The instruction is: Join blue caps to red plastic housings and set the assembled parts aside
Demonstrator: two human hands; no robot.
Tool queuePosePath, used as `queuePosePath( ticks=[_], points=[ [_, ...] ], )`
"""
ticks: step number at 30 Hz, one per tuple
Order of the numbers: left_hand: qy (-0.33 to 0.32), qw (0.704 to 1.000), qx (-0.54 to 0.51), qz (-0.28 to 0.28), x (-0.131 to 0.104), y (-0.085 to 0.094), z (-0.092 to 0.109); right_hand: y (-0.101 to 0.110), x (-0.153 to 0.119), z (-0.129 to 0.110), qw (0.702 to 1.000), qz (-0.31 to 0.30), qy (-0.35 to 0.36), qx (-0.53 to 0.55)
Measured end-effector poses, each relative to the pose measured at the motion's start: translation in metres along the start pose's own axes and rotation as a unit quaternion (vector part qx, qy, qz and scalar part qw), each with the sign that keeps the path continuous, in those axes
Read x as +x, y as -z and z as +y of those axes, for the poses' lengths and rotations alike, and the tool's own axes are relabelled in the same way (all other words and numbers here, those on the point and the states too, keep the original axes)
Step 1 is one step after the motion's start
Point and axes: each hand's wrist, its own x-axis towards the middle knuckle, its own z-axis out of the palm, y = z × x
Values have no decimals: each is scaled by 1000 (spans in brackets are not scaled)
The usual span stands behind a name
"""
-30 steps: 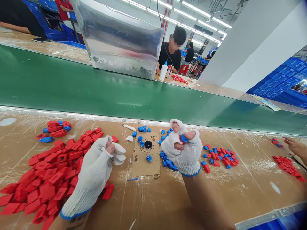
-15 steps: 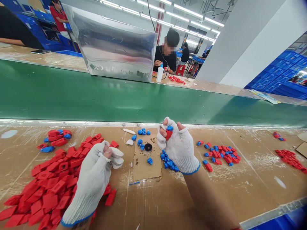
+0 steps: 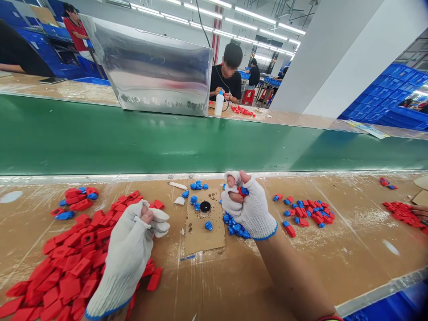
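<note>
My right hand [image 3: 253, 208], in a white glove with bare fingertips, is closed around a small red-and-blue plastic piece [image 3: 244, 191], mostly covered by the fingers. Under that hand lies a heap of blue parts [image 3: 236, 227]. My left hand [image 3: 129, 249], gloved likewise, has its thumb pressed to curled fingers; whatever they hold is hidden. It hovers over the right side of a big pile of red blocks [image 3: 67, 267]. Between the hands, a cardboard piece [image 3: 203, 240] carries a small round pot of dark content [image 3: 205, 207] and a few blue parts [image 3: 208, 226].
Red blocks with blue ends [image 3: 310, 213] lie to the right, others [image 3: 78, 199] at far left. A white pointed tool [image 3: 178, 185] rests behind the cardboard. Beyond runs a green belt [image 3: 150, 147]. Another person's hand [image 3: 420, 211] touches a red pile [image 3: 399, 211] at far right.
The fingers of my right hand have closed further over the red-and-blue piece, hiding most of it. Another person's hand has appeared at the right edge. My left hand is almost unchanged.
</note>
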Motion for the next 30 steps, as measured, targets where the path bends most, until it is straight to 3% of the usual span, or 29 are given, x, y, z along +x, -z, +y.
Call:
queuePosePath(
  ticks=[5,11,14,16,17,20,21,23,25,28,30],
  points=[
    [-7,1000,-5,-11,0,2,0,-2,-8,-4,1000,-4,24,-7],
    [-14,1000,4,-13,0,4,-2,-8,-10,1,997,48,50,-43],
    [-61,994,93,1,11,19,-2,-8,-7,1,992,75,81,-53],
    [-120,962,244,32,22,36,1,-3,-6,-6,986,106,113,-67],
    [-152,931,330,45,29,46,3,2,-7,-13,981,122,130,-79],
    [-225,805,548,20,42,71,10,29,-12,-39,959,166,165,-162],
    [-238,765,599,-6,44,76,11,42,-16,-47,942,192,165,-221],
    [-251,694,672,-52,43,79,9,69,-28,-57,875,239,121,-404],
    [-263,653,707,-72,39,73,2,91,-47,-60,818,244,92,-513],
    [-290,644,705,-73,33,59,-13,115,-84,-55,694,188,58,-693],
    [-301,647,696,-78,32,52,-21,127,-105,-53,634,155,33,-757]
  ],
)
